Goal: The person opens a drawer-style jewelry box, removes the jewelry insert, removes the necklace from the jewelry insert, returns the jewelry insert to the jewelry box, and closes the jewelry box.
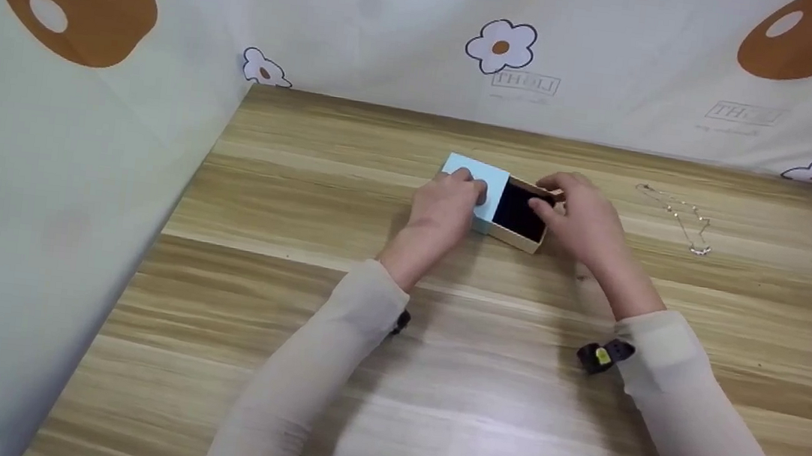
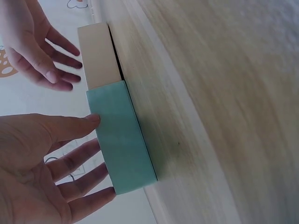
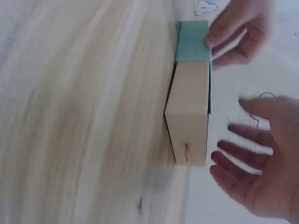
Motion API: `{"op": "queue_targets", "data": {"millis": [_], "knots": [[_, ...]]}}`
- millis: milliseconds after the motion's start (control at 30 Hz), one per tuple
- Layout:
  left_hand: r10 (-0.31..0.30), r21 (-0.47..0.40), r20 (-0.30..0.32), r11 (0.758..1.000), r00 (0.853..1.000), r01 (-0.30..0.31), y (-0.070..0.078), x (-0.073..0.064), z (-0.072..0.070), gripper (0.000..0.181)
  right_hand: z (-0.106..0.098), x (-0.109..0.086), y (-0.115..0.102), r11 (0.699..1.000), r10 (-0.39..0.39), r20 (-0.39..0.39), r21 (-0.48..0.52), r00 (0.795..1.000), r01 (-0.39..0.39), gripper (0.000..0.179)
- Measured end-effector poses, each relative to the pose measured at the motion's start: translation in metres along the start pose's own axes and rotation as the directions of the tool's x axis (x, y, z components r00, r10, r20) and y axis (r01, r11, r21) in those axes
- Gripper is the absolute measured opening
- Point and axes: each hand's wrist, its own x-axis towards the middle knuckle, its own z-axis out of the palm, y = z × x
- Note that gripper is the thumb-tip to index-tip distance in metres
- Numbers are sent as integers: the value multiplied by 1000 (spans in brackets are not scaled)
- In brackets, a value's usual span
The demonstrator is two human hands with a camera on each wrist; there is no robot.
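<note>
A drawer-style jewelry box (image 1: 485, 208) lies on the table, its light blue sleeve (image 2: 119, 140) covering the left part. The tan drawer (image 3: 188, 93) sticks out to the right, showing a black lining (image 1: 517, 208); a small pinkish ribbon tab (image 3: 188, 153) is on its end. My left hand (image 1: 446, 202) holds the sleeve, thumb on the near edge and fingers over the top. Over the drawer's right end hovers my right hand (image 1: 584, 216), fingers spread; the right wrist view shows it apart from the box. A thin necklace (image 1: 682, 219) lies to the right.
The wood-patterned table (image 1: 478, 402) meets a patterned cloth (image 1: 396, 31) at its back and left edges. Each wrist carries a black strap, the right one (image 1: 604, 356) with a yellow spot.
</note>
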Motion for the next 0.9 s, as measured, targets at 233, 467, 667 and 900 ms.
{"op": "queue_targets", "data": {"millis": [233,467,667,900], "knots": [[-3,-33,14,999,1000,3,-1,-1,-1,28,-5,-5,8,986,160,26,53,987,-161,50],[6,-25,11,1000,1000,-5,-1,-1,0,27,-2,-1,7,964,159,101,199,982,-177,54],[2,-20,10,1000,1000,-2,0,0,-1,27,4,5,-4,914,128,142,368,982,-173,50],[-15,-15,9,1000,1000,15,1,1,1,25,12,11,-12,838,119,182,508,976,-197,46]]}}
